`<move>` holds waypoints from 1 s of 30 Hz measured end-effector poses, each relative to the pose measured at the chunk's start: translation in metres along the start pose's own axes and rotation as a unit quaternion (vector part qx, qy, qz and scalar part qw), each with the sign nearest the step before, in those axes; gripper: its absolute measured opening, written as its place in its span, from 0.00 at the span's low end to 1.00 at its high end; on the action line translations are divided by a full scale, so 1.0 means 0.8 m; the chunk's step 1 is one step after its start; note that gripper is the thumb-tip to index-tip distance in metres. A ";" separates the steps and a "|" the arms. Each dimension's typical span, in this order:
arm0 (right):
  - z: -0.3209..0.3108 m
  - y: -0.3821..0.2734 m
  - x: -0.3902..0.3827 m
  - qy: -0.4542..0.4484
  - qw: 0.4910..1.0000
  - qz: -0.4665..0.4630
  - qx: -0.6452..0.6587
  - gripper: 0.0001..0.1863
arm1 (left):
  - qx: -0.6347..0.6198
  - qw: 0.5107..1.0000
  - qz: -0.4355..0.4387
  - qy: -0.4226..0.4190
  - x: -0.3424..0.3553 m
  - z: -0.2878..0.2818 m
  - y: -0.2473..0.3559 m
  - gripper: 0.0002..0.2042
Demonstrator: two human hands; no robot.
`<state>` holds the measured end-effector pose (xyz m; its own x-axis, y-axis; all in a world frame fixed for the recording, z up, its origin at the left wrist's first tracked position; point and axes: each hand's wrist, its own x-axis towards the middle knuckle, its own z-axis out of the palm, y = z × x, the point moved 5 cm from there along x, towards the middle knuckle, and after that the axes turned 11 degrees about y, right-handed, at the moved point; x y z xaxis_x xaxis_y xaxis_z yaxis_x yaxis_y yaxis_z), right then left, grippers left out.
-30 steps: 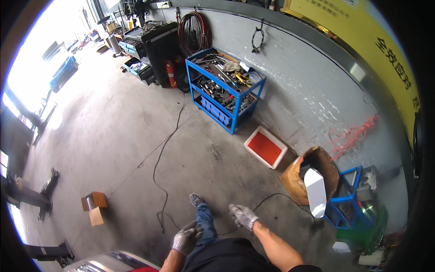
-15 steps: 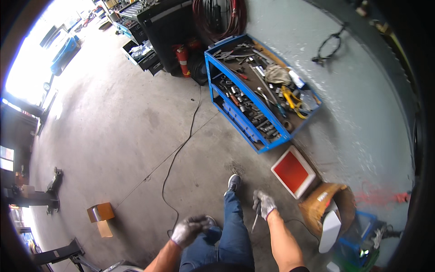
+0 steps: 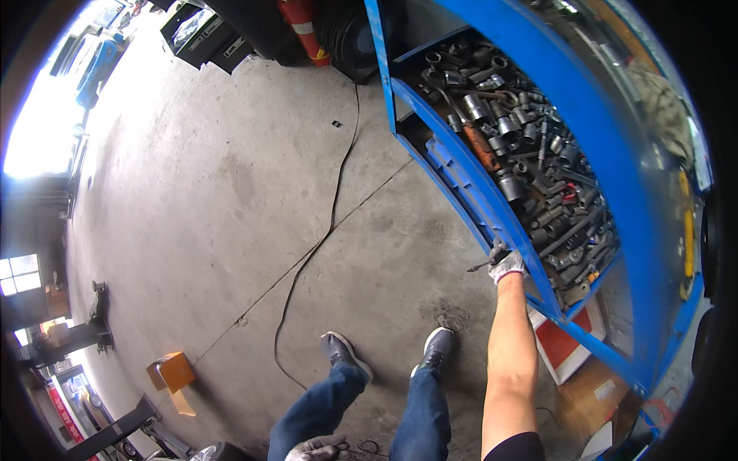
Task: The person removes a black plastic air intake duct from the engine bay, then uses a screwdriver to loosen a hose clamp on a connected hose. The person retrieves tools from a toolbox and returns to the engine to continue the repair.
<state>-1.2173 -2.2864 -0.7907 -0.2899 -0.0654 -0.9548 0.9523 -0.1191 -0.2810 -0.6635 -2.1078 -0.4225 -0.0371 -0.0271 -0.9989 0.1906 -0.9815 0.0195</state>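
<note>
My right hand (image 3: pixel 507 263), in a grey-white work glove, reaches to the blue tool cart's (image 3: pixel 530 269) lower edge. It is closed on a thin dark rod-shaped tool (image 3: pixel 480 267) whose tip points left; its exact kind is hidden by the fingers. Just beyond the hand, the middle shelf holds a heap of sockets (image 3: pixel 509 184), wrenches and an orange-handled tool (image 3: pixel 481 147). My left hand (image 3: pixel 317 448), gloved too, lies low by my left leg at the bottom edge. Its fingers look stretched out, partly cut off, with nothing seen in them.
A black cable (image 3: pixel 334 207) runs across the concrete floor. Beside the cart stand a red-and-white tray (image 3: pixel 560 344) and a cardboard box (image 3: pixel 588 392). A small open carton (image 3: pixel 171 373) sits at left. A fire extinguisher (image 3: pixel 304 31) and black drawers (image 3: pixel 204 37) are at the back.
I have come closer to the cart and bent down, so its shelf fills the right side. My right hand has reached forward with the tool; my left hand has dropped lower.
</note>
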 end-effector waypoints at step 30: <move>-0.278 0.383 -0.246 0.006 0.930 0.263 -0.255 0.23 | 0.297 0.934 0.186 0.064 0.252 0.142 0.166 0.16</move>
<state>-0.8471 -2.0894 -0.7102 0.2269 0.0296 -0.9735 0.8842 0.4128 0.2186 -0.7568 -2.2648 -0.6169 0.0478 -0.4023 -0.9143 -0.4121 -0.8417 0.3488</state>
